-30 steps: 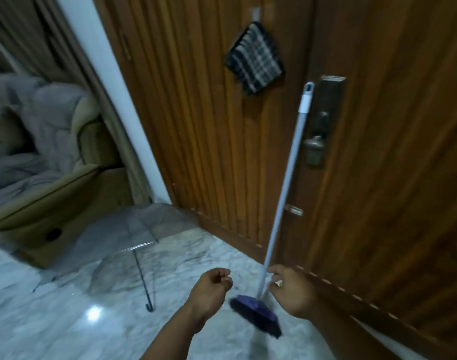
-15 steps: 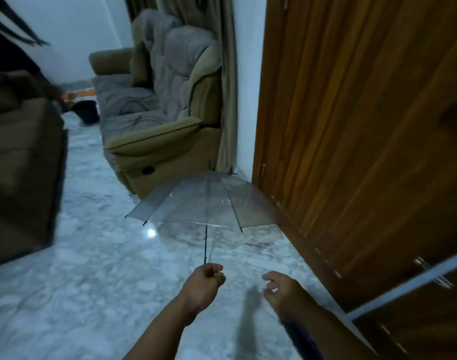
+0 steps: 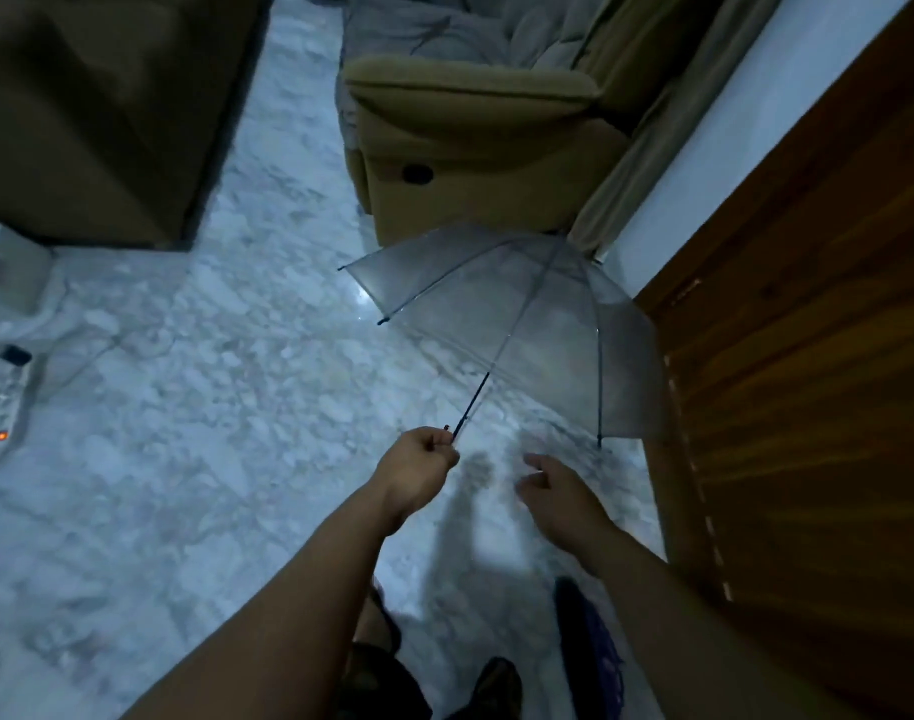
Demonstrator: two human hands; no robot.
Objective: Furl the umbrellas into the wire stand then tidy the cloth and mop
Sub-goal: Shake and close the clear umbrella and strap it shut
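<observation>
Left hand (image 3: 418, 467) clamping umbrella (image 3: 517, 324) handle, right hand (image 3: 558, 493) hovering w/ fingers apart; canopy's nearing door (image 3: 808, 356), could be snagging.

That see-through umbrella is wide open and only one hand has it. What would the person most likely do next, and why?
Probably bring the empty right hand up to the shaft to slide the canopy shut. The clear umbrella is fully spread, the left hand grips only its handle end, and the right hand hovers open beside it. It must be furled before going into a stand, which is not in view.
</observation>
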